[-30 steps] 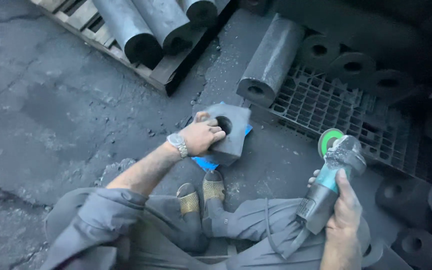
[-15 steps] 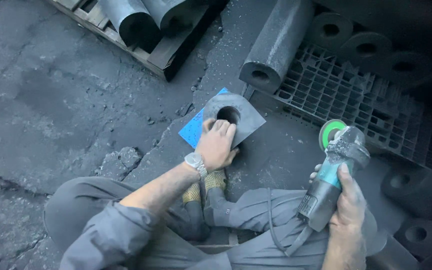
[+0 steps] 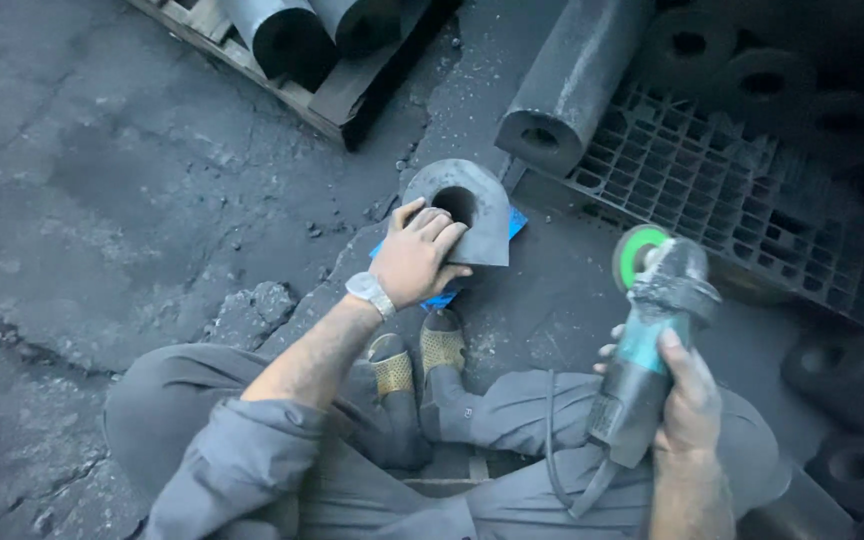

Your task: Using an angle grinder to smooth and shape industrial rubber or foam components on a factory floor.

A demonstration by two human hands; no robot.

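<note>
Left hand [image 3: 420, 258] lies spread on a grey block with a round hole [image 3: 464, 208], sitting on a blue pad [image 3: 515, 224] on the floor. Right hand [image 3: 690, 408] wraps an angle grinder [image 3: 652, 340], green disc [image 3: 636, 254] up, near right of the block.

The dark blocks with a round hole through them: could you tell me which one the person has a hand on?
The flat grey block on the blue sheet, under the left hand. The long blocks rest untouched on the pallets.
</note>
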